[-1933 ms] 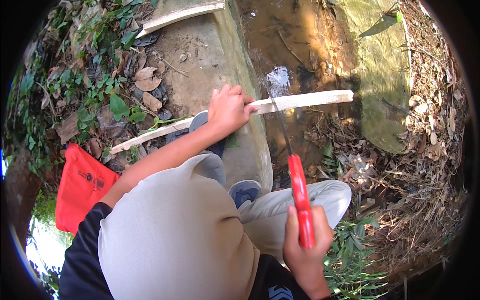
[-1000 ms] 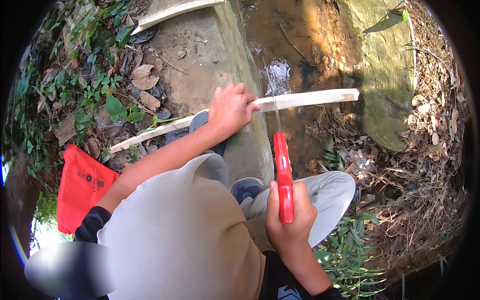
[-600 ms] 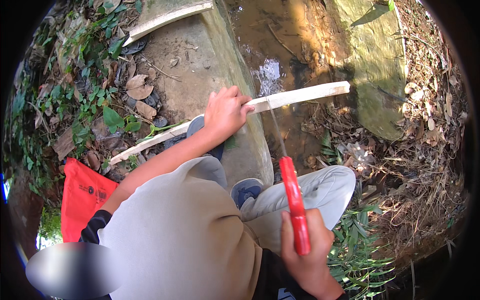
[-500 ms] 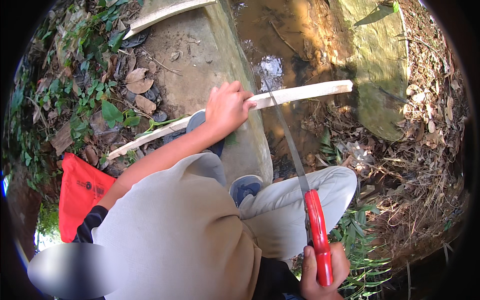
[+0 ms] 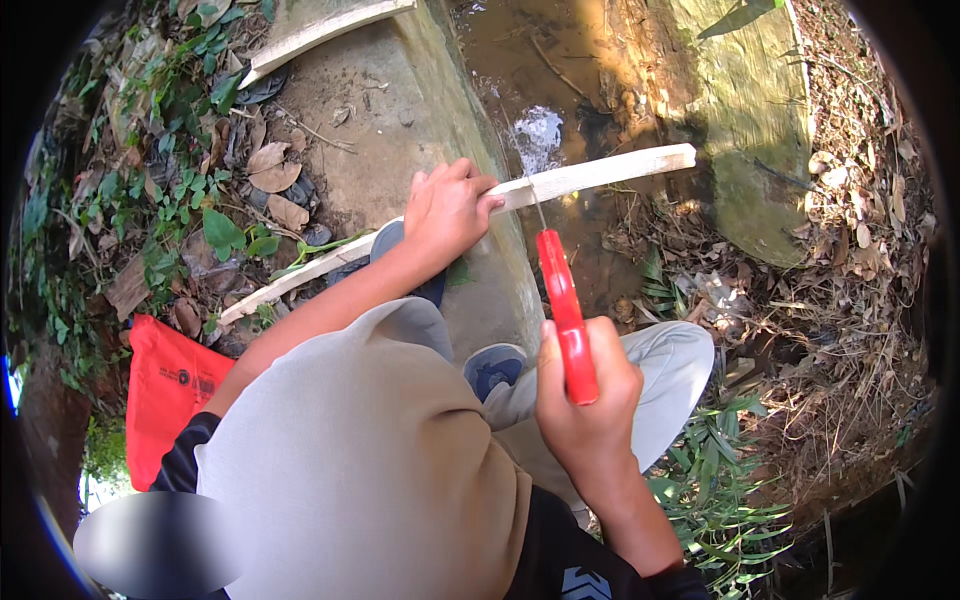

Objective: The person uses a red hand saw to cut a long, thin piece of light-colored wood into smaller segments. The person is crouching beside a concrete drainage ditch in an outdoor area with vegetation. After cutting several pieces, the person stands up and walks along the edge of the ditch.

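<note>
A long pale wooden strip [image 5: 610,171] lies slantwise across the concrete edge, its right end jutting out over muddy water. My left hand [image 5: 447,208] is closed around the strip at the edge of the concrete, beside my shoe. In my right hand [image 5: 592,400] is a hand saw [image 5: 566,312], gripped by its red handle. The thin saw blade [image 5: 540,212] meets the strip a little to the right of my left hand. Most of the blade is seen edge-on, so its far part is hard to make out.
Another wooden strip [image 5: 325,38] rests on the concrete ledge [image 5: 345,140] at the far left. A red bag [image 5: 165,395] sits by my left arm. A mossy slab [image 5: 750,130] stands across the brown water [image 5: 520,70]. Dry leaves and plants lie on both sides.
My right hand has pushed the saw forward and to the left, bringing the red handle close to the wooden strip. My left hand keeps its grip on the strip.
</note>
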Demonstrator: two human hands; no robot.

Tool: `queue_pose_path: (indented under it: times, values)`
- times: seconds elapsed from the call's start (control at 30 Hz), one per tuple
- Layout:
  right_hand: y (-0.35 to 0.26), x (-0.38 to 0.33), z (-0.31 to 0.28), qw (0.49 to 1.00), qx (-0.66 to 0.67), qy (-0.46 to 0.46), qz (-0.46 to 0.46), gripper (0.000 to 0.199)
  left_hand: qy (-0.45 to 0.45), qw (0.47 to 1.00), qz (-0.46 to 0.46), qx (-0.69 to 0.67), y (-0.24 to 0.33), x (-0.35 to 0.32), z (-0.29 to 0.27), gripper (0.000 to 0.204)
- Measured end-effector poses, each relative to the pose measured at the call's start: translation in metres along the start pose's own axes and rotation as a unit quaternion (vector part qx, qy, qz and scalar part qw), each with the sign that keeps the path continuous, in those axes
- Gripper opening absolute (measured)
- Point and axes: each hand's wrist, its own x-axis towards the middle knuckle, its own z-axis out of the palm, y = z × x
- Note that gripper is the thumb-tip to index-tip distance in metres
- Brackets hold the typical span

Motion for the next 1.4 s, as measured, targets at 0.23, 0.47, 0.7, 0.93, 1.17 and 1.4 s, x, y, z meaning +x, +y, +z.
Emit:
queue_pose_path:
  times: [0.23, 0.47, 0.7, 0.93, 1.17, 1.4]
  values:
    - [0.015, -0.025, -0.025, 1.000, -0.003, -0.002, 0.009, 0.016, -0.004, 1.000, -0.002, 0.000, 0.006, -0.002, 0.000, 0.021]
    - [0.040, -0.068, -0.031, 0.999, -0.003, 0.041, -0.024, 0.014, -0.015, 1.000, -0.009, 0.002, 0.004, 0.006, -0.003, 0.021]
    - [0.063, -0.032, 0.002, 0.996, 0.010, 0.078, -0.052, 0.017, 0.005, 1.000, 0.015, 0.020, 0.005, 0.005, 0.004, 0.021]
    - [0.070, -0.023, 0.011, 0.995, 0.029, 0.085, -0.054, 0.021, -0.008, 1.000, 0.014, 0.012, 0.004, 0.005, 0.001, 0.021]
    - [0.055, -0.025, -0.008, 0.997, 0.026, 0.067, -0.034, 0.021, -0.006, 1.000, 0.022, 0.010, 0.005, 0.007, 0.003, 0.023]
    - [0.043, -0.053, -0.039, 0.998, 0.025, 0.057, -0.002, 0.021, -0.004, 1.000, 0.014, 0.009, 0.007, 0.009, 0.000, 0.024]
